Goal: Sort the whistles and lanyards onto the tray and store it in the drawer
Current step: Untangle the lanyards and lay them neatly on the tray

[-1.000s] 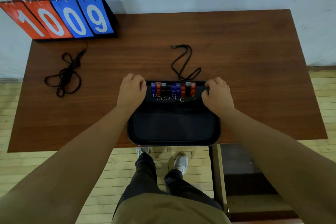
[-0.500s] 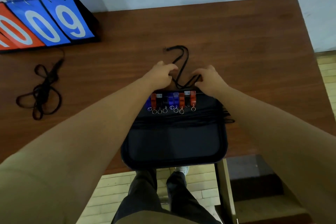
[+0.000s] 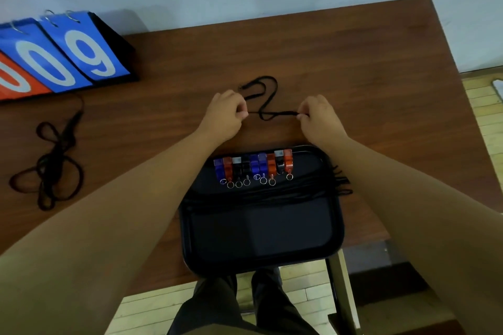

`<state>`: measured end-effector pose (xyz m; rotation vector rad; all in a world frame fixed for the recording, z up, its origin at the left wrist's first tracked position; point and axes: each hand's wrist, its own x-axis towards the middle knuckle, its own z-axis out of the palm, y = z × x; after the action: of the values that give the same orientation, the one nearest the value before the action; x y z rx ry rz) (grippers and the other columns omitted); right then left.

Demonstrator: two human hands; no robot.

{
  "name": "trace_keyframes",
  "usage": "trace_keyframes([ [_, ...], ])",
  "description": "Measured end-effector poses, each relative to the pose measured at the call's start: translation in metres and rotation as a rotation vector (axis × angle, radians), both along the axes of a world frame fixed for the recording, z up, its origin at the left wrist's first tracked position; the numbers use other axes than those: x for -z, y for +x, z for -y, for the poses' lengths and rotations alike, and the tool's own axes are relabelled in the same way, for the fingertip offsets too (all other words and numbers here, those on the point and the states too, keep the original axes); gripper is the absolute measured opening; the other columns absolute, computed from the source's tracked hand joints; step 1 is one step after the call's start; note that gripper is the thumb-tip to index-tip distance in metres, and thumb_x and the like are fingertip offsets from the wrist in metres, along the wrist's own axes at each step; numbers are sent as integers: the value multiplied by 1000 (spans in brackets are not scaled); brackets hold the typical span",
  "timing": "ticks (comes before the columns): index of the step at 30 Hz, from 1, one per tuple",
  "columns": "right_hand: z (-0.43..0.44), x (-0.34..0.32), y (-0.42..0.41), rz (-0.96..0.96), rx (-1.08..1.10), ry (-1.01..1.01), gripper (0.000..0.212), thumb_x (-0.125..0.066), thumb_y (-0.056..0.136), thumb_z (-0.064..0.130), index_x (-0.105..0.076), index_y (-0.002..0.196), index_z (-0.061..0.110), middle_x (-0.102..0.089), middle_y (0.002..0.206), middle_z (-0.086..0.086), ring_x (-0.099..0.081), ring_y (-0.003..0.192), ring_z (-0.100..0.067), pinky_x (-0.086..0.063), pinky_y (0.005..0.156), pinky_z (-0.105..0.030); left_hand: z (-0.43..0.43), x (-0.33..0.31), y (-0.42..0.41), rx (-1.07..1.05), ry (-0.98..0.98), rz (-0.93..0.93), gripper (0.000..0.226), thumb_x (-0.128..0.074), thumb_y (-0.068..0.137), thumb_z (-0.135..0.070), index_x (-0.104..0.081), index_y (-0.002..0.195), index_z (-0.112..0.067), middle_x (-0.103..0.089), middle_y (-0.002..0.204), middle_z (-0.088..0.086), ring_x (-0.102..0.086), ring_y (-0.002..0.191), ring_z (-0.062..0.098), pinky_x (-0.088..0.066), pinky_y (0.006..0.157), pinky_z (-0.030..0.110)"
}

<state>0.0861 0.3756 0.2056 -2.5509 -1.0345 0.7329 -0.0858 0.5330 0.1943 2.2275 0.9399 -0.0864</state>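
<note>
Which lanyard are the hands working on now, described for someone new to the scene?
On the wooden table, look just past the far edge of the black tray. There one black lanyard lies in a loose squiggle, pinched by the left hand and right hand. Unlike the tangled pile near the scoreboard, it is a single cord.

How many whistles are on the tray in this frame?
9 whistles, side by side in one row at the far end of the tray. Left to right: blue, red, black, black, blue, blue, red, black, red. None appears hidden.
</note>
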Motion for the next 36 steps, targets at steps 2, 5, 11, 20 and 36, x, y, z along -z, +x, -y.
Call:
trace_keyframes([
  [2, -7, -19, -3, -122, 113, 95, 9, -54, 101, 17, -58, 108, 17, -61, 104, 3, -62, 92, -15, -55, 80, -31, -2, -22, -3, -135, -189, 125, 6, -53, 101, -18, -58, 100, -21, -68, 114, -9, -57, 111, 4, -39, 86, 21],
  [5, -19, -49, -2, -150, 139, 225, 10, -58, 99, 17, -58, 108, 21, -64, 98, 8, -62, 87, -4, -48, 67, -17, -2, -57, -10, -247, -412, 301, 7, -48, 103, -12, -54, 105, -13, -75, 91, 2, -69, 97, 2, -45, 94, 25],
  [11, -25, -100, 7, -57, 68, 310, 10, -69, 93, 20, -69, 101, 25, -66, 97, 16, -62, 90, 2, -45, 75, -13, -10, -103, -30, -243, -233, 317, 9, -57, 100, -28, -58, 105, -20, -71, 89, -2, -68, 78, 7, -52, 81, 28],
  [20, 36, -136, 24, 211, 158, 141, 16, -60, 96, 15, -71, 107, 18, -73, 100, -4, -67, 80, -20, -56, 68, -32, -18, -135, -113, -257, -4, -21, 27, -58, 98, -38, -65, 81, -19, -58, 91, 1, -57, 83, 16, -37, 66, 27],
  [36, 109, -155, 5, 83, 92, -20, 22, -57, 97, 14, -67, 117, 13, -71, 109, -8, -66, 83, -24, -58, 71, -38, 93, -260, -35, 48, -482, 431, 29, -35, 103, -2, -63, 100, -5, -46, 61, -1, -41, 58, 15, -37, 57, 24],
])
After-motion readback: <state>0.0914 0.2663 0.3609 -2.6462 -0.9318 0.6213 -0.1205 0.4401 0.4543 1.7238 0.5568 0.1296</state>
